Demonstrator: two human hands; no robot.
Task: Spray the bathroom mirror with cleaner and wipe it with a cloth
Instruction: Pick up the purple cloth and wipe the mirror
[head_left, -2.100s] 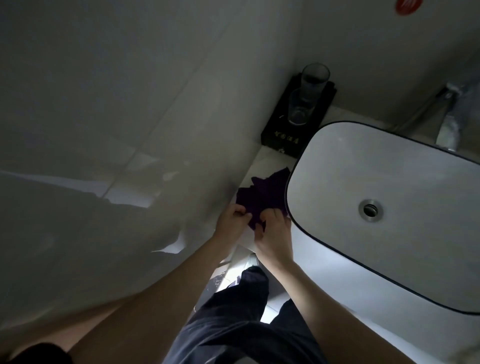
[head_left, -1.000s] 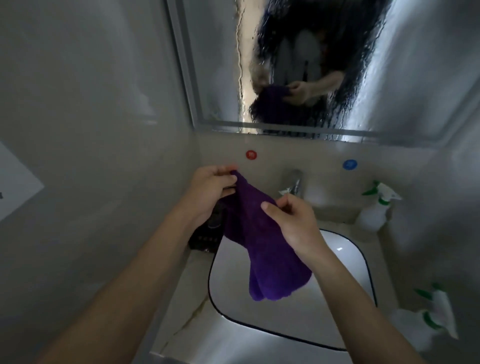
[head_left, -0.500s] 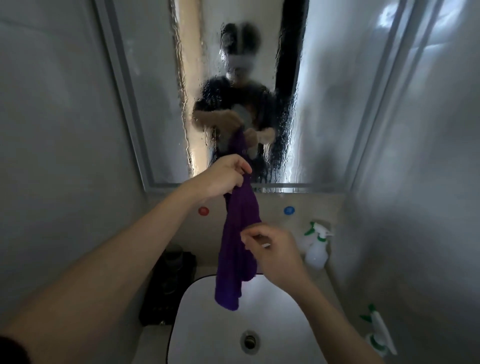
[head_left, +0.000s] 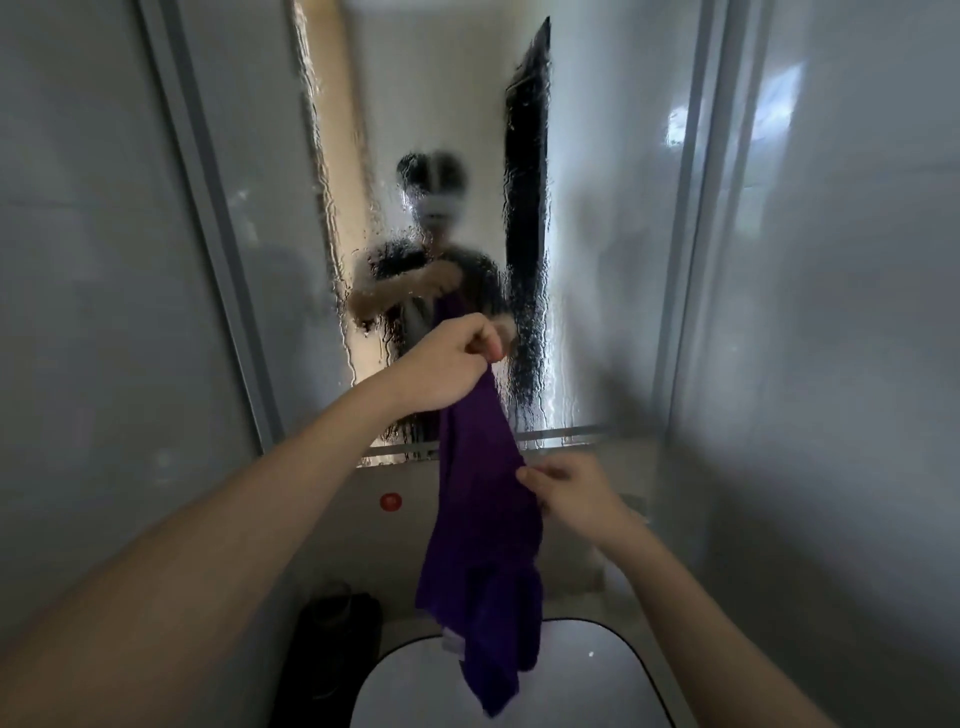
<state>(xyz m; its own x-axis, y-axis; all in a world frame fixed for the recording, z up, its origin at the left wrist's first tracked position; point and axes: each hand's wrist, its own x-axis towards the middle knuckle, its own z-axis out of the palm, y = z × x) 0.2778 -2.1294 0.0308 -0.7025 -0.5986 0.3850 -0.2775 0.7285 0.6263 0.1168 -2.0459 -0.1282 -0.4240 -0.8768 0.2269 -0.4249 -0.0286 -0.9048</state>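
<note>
dim, soft, slightly blurred wide-angle view, window glare on right wall (head_left: 779, 114)

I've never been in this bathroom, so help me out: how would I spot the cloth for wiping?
Find the wet, streaked mirror straight ahead. Before its lower edge the left hand pinches the top of a cloth that hangs toward the white sink, the right hand pinching its side. It is the only deep purple thing among greys and whites.

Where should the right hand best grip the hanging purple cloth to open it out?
The dark purple fabric cloth hangs lengthwise, pinched at its top by the left hand. Best to take its free right edge near mid-height, coming from the right, about where the right hand is.
</note>
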